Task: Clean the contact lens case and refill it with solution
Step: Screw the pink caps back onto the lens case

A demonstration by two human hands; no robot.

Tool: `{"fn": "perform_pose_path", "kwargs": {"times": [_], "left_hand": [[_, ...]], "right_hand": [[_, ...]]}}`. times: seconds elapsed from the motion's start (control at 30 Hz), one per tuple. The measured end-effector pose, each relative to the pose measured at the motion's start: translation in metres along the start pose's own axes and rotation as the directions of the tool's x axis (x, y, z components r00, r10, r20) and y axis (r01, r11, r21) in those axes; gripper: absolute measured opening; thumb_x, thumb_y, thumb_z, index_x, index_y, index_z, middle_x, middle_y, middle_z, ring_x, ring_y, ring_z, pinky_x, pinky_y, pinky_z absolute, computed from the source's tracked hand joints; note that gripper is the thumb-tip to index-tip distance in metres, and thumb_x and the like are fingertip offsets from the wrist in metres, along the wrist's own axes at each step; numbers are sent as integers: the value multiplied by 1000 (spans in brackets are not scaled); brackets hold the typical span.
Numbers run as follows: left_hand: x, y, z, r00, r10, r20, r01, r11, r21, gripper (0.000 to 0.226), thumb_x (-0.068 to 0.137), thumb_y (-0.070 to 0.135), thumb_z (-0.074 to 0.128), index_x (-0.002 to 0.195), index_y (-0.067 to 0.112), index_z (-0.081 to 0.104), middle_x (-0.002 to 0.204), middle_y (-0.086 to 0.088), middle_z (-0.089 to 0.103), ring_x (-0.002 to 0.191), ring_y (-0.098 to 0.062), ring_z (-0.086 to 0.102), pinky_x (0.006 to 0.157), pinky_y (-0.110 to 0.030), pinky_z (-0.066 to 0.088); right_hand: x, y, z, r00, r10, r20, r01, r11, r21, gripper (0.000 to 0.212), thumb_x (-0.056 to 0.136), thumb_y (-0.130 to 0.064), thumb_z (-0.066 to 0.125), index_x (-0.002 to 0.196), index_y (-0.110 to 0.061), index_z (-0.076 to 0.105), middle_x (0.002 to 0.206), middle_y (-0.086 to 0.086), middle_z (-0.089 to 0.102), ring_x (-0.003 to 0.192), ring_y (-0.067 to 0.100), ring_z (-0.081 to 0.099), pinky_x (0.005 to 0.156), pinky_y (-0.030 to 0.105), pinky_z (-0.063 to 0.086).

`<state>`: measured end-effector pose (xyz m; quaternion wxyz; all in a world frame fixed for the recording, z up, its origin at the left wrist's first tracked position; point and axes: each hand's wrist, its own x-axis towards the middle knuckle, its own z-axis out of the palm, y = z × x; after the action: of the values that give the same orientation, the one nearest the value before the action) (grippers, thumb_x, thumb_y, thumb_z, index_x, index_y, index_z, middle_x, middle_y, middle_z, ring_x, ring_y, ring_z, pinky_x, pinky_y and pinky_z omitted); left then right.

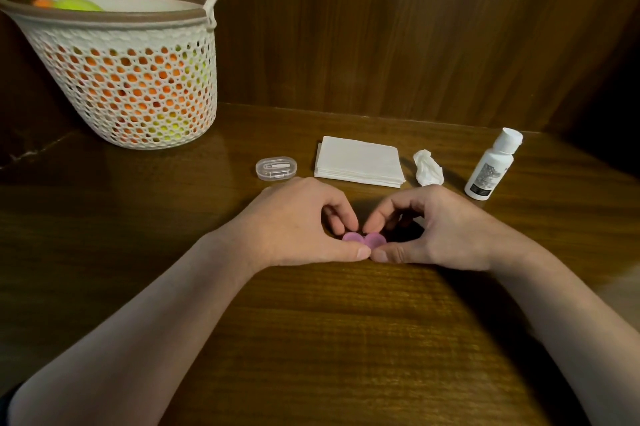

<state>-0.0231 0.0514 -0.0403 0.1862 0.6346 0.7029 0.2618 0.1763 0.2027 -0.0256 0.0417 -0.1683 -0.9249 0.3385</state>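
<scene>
A small pink contact lens case (364, 239) with two round lids lies on the wooden table, between both hands. My left hand (294, 221) pinches its left half between thumb and curled fingers. My right hand (436, 228) pinches its right half the same way. Much of the case is hidden by fingers. A white solution bottle (491, 164) with its cap on stands upright at the right, apart from the hands.
A stack of white tissues (360, 161) lies behind the hands, a crumpled tissue (428, 167) to its right. A small clear plastic box (276, 167) sits to the left. A white perforated basket (124, 79) with coloured balls stands at the back left. A wooden wall rises behind.
</scene>
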Motion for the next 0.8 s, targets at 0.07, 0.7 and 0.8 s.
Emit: {"fn": "perform_pose_path", "kwargs": {"times": [0.07,0.7,0.8], "left_hand": [[0,0,0,1000,-9,-9,9,1000,11,29,79,62,85,99,42,77,89,23,75,66,23,58,43,0,35],[-4,2,-8,993,-5,122,9,999,-33,29,91,38,83,114,56,77,110,27,69,96,-7,61,84,-37,58],[-5,0,-10,997,-5,80,7,1000,-21,38,82,59,82,119,54,74,112,29,69,95,3,60,72,-28,52]], "right_hand": [[0,0,0,1000,3,2,-3,1000,7,25,80,-48,91,102,-49,77,105,-25,78,106,-4,69,94,27,48],[0,-3,1,998,65,-25,-63,995,82,46,70,-46,95,110,-38,73,97,-17,81,97,1,75,94,25,48],[-1,-3,1,997,79,-13,-78,994,80,47,72,-42,96,112,-37,72,97,-14,82,97,2,76,97,31,50]]}}
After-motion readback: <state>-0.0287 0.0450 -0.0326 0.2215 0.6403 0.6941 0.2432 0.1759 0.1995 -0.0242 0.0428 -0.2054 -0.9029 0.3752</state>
